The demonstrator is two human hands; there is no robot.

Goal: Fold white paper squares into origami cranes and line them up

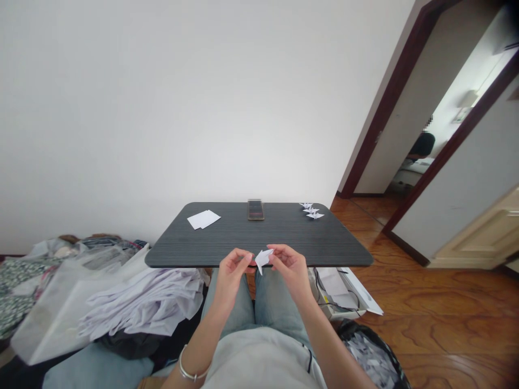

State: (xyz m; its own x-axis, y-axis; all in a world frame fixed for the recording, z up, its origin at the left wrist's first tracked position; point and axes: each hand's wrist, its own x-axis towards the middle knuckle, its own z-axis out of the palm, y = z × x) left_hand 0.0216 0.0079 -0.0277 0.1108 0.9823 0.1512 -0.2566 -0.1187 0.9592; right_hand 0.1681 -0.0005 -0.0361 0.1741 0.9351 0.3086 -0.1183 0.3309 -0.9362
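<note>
Here's the left hand (231, 273) and right hand (290, 267), fingers pinching a folded white paper (263, 258) right over the table's (259, 237) near edge!

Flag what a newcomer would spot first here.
The white folded paper, held between the left hand and right hand, stands out just off the near edge of the dark table. Small white paper cranes sit at the table's far right corner. Further right, another person shows in the distance.
</note>
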